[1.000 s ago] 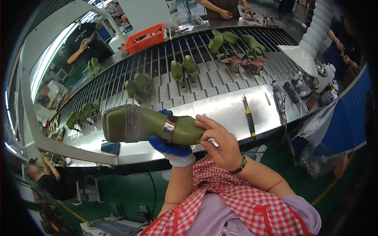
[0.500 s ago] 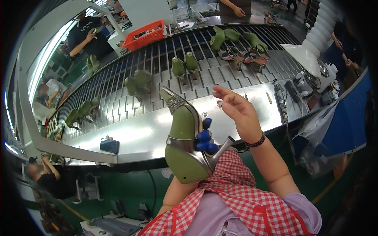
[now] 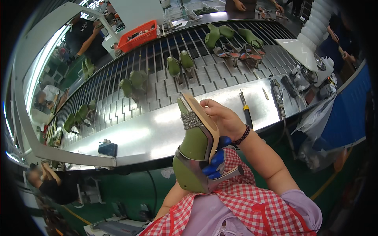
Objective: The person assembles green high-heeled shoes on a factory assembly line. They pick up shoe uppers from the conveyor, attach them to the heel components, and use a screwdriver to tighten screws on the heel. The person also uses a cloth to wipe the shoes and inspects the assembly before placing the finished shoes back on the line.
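A high-heeled sandal [image 3: 214,131] with a tan sole, grey straps and a glittering toe band sits on a green shoe last [image 3: 193,145]. My left hand [image 3: 214,163], its fingers in blue coverings, grips it from beneath, between sole and heel; the rest of that hand is hidden behind the shoe. Toe up, the shoe is tilted with its sole turned right. At the sole's front part is my right hand [image 3: 226,122], bare and with curled fingers. Its fingertips are partly hidden against the sole, so what they pinch cannot be made out.
Behind the metal bench edge [image 3: 157,135], a slatted conveyor [image 3: 157,86] carries several green lasts and a pair of sandals [image 3: 236,53]. A yellow-banded pen-like tool [image 3: 246,110], a phone [image 3: 107,148] and a red basket [image 3: 138,37] lie around. A white duct hood [image 3: 299,51] hangs at right.
My right hand has come down and left to the shoe's sole. The shoe has turned so that its tan sole shows, and moved slightly right. The yellow-banded tool is now uncovered.
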Tool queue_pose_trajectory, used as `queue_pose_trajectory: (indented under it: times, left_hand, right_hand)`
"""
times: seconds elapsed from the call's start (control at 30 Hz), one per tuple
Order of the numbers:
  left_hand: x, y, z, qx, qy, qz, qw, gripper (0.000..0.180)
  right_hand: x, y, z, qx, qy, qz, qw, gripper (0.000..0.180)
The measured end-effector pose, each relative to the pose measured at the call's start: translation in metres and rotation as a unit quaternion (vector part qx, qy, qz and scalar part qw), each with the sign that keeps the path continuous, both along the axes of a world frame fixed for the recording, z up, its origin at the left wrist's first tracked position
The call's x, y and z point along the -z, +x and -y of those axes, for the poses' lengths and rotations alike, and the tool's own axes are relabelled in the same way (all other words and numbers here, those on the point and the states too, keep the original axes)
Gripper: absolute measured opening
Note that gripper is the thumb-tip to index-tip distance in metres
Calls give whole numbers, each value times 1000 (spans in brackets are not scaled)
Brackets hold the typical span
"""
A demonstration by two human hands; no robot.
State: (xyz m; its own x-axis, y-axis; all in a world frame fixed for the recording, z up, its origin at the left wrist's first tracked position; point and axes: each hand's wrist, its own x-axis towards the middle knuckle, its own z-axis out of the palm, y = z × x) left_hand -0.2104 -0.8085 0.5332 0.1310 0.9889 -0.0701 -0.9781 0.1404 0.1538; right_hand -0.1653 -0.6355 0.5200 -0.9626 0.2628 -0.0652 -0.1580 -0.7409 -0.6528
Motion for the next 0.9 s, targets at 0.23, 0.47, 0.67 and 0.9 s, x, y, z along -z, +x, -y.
queue_pose_trajectory:
  times: [0.23, 0.47, 0.67, 0.9]
  left_hand:
    - [17, 0, 0, 21, 78, 41, 996, 59]
    - [-13, -6, -7, -158, -145, -114, 970, 48]
    - [10, -51, -18, -347, -25, -105, 932, 53]
    - [-2, -56, -28, -575, -62, -635, 513, 41]
  right_hand:
    - [8, 1, 9, -26, 45, 16, 999, 37]
    - [0, 8, 8, 36, 222, -4, 974, 49]
    - [-17, 45, 39, 76, 484, -6, 872, 74]
    - [28, 30, 49, 217, 146, 26, 965, 61]
